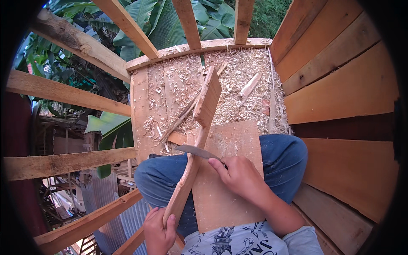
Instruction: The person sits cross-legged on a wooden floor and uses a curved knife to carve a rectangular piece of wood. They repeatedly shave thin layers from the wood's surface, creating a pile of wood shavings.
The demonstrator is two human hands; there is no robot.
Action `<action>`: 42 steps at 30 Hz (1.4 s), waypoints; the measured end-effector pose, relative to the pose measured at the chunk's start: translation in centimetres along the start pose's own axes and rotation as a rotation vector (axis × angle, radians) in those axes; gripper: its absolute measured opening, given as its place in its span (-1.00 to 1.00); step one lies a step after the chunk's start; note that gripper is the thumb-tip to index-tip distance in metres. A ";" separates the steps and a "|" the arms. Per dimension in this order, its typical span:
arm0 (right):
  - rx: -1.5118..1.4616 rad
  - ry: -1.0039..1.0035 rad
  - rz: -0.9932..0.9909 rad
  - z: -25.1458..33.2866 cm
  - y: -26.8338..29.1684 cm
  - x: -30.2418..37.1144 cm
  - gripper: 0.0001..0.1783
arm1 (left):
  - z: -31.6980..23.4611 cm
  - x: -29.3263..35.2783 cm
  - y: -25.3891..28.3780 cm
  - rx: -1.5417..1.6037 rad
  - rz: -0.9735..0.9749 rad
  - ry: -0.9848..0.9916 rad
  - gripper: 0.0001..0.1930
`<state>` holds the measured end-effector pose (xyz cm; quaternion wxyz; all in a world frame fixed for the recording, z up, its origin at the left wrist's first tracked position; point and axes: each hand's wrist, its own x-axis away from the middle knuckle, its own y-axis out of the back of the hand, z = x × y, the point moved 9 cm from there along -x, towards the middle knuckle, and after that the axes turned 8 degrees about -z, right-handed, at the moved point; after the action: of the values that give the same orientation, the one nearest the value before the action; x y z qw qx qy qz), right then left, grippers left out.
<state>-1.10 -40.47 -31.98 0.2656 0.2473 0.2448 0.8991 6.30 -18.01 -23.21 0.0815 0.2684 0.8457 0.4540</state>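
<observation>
My left hand [159,227] is closed around the near, narrow end of a long carved piece of wood [189,174]. The piece slants up and away from me and widens into a blocky far end. In my right hand [242,176] is a knife [197,151], its handle mostly hidden by my fingers. Its curved blade points left and lies across the middle of the carved piece. Beneath them a flat wooden board [229,204] rests on my lap, between my knees in blue jeans.
Wood shavings [238,106] cover much of the plank floor [142,102], with a loose wood offcut [250,84] among them. Slatted rails [72,94] run along the left and far sides. A plank wall [340,106] stands close on the right. Banana leaves [170,25] show beyond the rails.
</observation>
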 end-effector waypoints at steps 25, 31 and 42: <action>0.000 -0.013 -0.047 1.1 -0.1 -0.2 -0.38 | 1.1 -0.2 -0.5 -0.027 0.039 0.021 -0.77; 0.166 0.057 -0.105 1.4 -0.7 -1.1 -0.35 | 0.9 -0.1 -0.3 -0.079 0.018 -0.011 -0.80; 0.267 0.116 -0.183 1.5 0.0 -1.3 -0.34 | 0.3 0.0 -0.4 -0.110 0.029 0.003 -0.81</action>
<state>0.70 -40.74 -31.25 0.2966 0.2050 0.3987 0.8432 6.32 -17.96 -23.69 0.0884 0.2750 0.8155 0.5014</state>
